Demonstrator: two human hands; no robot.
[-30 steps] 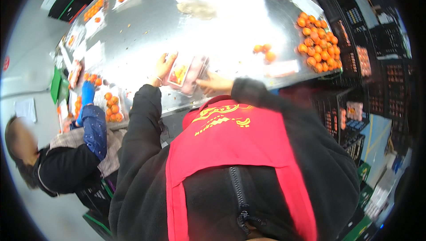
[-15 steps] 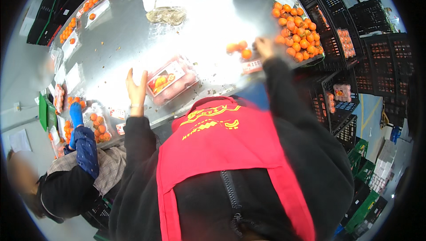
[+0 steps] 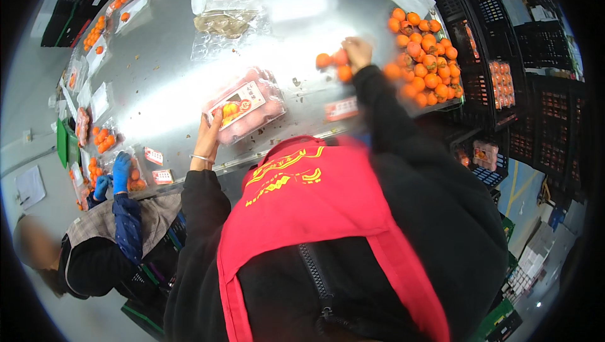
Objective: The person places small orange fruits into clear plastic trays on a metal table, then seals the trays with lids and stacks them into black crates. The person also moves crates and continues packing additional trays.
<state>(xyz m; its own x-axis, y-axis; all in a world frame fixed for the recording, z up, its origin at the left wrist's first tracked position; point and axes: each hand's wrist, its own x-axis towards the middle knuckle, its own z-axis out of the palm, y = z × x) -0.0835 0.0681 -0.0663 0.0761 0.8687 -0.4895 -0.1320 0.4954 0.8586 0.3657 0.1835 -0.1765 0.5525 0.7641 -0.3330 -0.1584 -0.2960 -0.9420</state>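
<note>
Bending over a clear bag of orange fruit [image 3: 136, 182] at the near left of the desk [image 3: 296, 99], a co-worker's blue-gloved hands [image 3: 121, 170] are too small for their grip to be read. Next, the left hand [image 3: 207, 135] has its thumb and fingers slightly apart at the near left corner of a sealed, labelled pack [image 3: 249, 107]; the thumb touches it, but whether the hidden fingers grip cannot be told. Farther right, the right hand [image 3: 358, 53] curls its fingers down against three loose fruits [image 3: 324, 60]; the fingertips are hard to make out, so any pinch is unclear. A fruit heap [image 3: 430, 61] lies at right, beside black crates [image 3: 495, 42], partly lost in shadow.
</note>
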